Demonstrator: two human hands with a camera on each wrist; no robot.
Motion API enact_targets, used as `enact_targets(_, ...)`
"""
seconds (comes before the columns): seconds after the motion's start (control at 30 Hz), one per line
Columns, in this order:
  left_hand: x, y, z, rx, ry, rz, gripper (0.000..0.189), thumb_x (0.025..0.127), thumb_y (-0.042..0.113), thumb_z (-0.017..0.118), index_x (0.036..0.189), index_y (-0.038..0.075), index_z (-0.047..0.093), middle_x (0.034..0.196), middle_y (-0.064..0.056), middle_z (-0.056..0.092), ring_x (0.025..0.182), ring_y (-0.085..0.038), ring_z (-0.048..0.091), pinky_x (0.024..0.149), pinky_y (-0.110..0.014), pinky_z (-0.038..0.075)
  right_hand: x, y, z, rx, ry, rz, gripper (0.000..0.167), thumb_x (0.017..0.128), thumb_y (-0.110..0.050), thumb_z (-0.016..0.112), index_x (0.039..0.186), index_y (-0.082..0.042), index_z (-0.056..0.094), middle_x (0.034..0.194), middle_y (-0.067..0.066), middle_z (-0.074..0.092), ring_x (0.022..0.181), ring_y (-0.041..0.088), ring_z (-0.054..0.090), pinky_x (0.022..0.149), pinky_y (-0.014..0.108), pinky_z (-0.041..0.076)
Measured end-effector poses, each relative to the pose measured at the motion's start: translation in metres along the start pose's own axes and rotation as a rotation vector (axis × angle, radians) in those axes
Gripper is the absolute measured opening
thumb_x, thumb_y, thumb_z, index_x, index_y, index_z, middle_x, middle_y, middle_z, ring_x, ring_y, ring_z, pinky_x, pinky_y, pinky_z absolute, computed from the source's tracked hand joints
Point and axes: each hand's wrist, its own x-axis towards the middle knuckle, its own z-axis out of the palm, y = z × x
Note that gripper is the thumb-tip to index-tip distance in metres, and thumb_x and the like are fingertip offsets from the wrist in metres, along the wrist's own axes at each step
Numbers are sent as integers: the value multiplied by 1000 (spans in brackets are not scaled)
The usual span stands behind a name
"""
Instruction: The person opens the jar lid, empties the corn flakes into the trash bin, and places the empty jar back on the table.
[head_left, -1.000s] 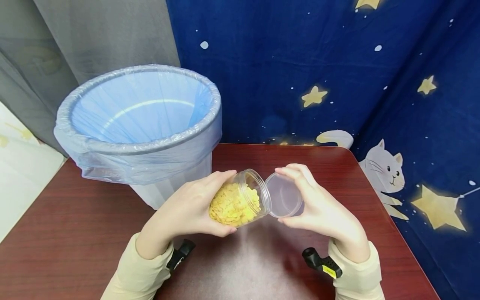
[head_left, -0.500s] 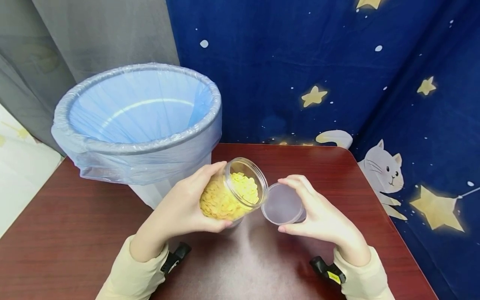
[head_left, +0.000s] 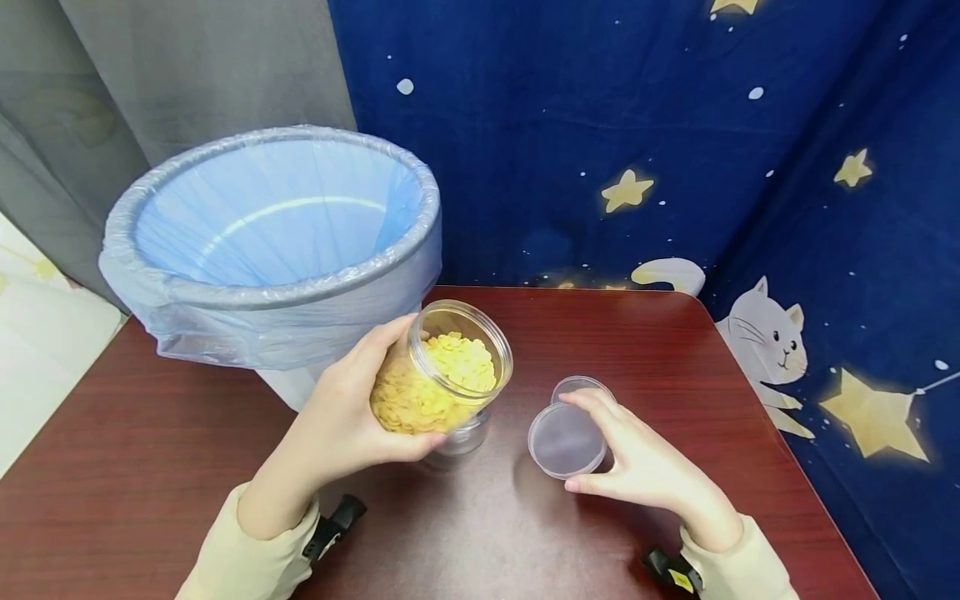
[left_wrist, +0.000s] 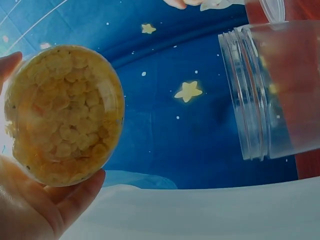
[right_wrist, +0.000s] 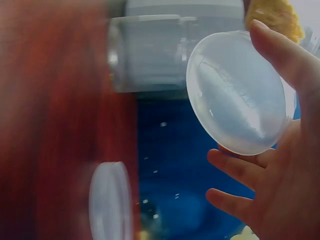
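My left hand [head_left: 341,421] grips a clear jar of yellow flakes [head_left: 431,387], with its open mouth tilted to the right and toward me. Its flake-filled bottom faces the left wrist camera. Just beyond and below it, a second clear jar [head_left: 467,435] stands on the table, mostly hidden in the head view; the left wrist view shows this jar [left_wrist: 285,95] without a lid. With thumb and fingers, my right hand [head_left: 645,458] holds a translucent round lid [head_left: 566,443] by its edge above the table. Another clear lid [right_wrist: 110,202] lies on the table behind it.
A large bin [head_left: 300,296] lined with a blue bag stands at the back left of the dark red table [head_left: 540,542]. Blue star-patterned curtains [head_left: 525,125] hang behind the table and along its right side.
The flake jar has moved left, away from the lid, and its mouth has turned more upward. The right hand has lowered its lid, uncovering the second lid; the second jar has come into sight.
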Motion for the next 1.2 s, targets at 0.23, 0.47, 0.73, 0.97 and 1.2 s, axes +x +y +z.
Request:
enact_targets(0.23,-4,5,-13,-9,35,-3,102,53,32,90,141,7,42,124,-4,56,108,-19,54,92,-22,40,-15,9,13,-14,-21,47,85,71,-50,80,141,-23,41,137,-9,43,122,14,43,95,47,41)
enact_targets(0.47,-8,13,-29,3,73,35,100,53,35,89,138,4,45,123,-4,58,107,-20,55,93,-19,37,-28,19,24,-39,-4,23,82,72,-53,77,140,-23,42,136,-10,45,120,13,45,95,42,40)
enact_targets(0.73,-9,24,-47,-19,102,87,95,66,53,79,134,-4,47,119,-9,60,106,-16,55,92,-20,39,-35,24,32,-52,-2,-21,84,72,-52,78,140,-20,43,139,1,46,129,17,39,105,25,22)
enact_targets(0.97,-9,26,-60,-13,145,119,98,58,43,87,133,-6,48,116,-12,60,104,-17,54,91,-20,40,-39,28,35,-62,13,-49,85,70,-50,80,139,-16,44,136,-7,45,123,12,43,101,28,30)
enact_targets(1.2,-15,17,-69,20,184,88,109,40,19,95,137,0,48,119,-11,60,105,-25,55,91,-22,40,-43,30,39,-37,2,-52,87,68,-46,83,140,-16,44,136,-8,45,121,10,44,99,23,32)
